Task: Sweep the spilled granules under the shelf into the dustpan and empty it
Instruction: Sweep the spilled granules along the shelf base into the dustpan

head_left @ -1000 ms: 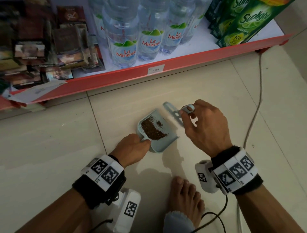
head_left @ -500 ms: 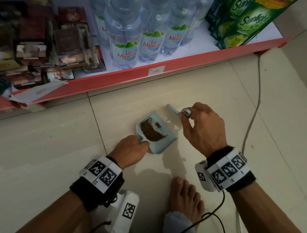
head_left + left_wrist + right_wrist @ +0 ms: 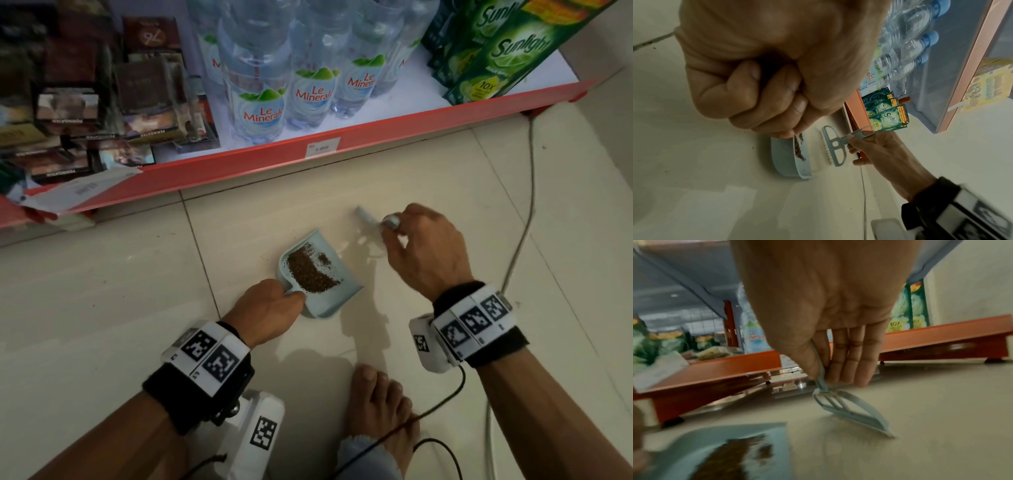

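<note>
A light blue dustpan (image 3: 346, 294) sits on the tiled floor with a heap of brown granules (image 3: 310, 270) inside. My left hand (image 3: 287, 298) grips its handle at the near left corner. My right hand (image 3: 394, 226) pinches the handle of a small light blue brush (image 3: 368, 217) to the right of the pan's mouth. In the right wrist view the brush (image 3: 855, 412) has its bristles down on the floor, beside the dustpan (image 3: 766, 431) and the granules (image 3: 731, 457). The left wrist view shows the brush (image 3: 833, 146) a short gap from the dustpan (image 3: 785, 160).
The red shelf edge (image 3: 239, 164) runs across just beyond the pan, carrying water bottles (image 3: 263, 102), green detergent packs (image 3: 496, 61) and dark packets (image 3: 68, 109). A grey cable (image 3: 527, 212) trails down the floor at right. My bare foot (image 3: 380, 401) is close behind the pan.
My right hand has tipped the brush from above the pan's lip down onto the floor, slightly farther right. The left hand and dustpan have stayed in place.
</note>
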`<state>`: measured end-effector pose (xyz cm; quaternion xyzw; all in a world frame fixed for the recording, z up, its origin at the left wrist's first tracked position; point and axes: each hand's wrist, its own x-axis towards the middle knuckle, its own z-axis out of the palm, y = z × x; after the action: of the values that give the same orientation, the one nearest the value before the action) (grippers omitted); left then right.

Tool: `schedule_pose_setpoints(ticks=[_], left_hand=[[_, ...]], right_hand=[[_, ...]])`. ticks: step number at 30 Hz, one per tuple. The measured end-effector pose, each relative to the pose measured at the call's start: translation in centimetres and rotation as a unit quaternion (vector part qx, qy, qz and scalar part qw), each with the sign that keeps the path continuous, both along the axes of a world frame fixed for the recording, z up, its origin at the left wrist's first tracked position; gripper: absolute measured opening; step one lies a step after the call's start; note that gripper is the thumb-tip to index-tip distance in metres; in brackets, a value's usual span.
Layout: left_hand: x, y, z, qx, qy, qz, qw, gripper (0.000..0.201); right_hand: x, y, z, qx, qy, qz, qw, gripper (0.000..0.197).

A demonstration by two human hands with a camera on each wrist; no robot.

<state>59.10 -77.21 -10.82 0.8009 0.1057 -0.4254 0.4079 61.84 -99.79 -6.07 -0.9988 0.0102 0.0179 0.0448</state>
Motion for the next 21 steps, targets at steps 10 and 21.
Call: schedule_pose_setpoints(ticks=[10, 21], left_hand=[[-0.1, 0.1, 0.0, 0.005, 0.002, -0.001, 1.0, 0.028], [-0.2, 0.3, 0.4, 0.008, 0.01, -0.001, 1.0, 0.028]], right_hand=[[-1.2, 0.6, 0.9, 0.051, -0.049, 0.009, 0.997, 0.033], [-2.7, 2.5, 0.7, 0.061, -0.068, 0.026, 0.996, 0.025]])
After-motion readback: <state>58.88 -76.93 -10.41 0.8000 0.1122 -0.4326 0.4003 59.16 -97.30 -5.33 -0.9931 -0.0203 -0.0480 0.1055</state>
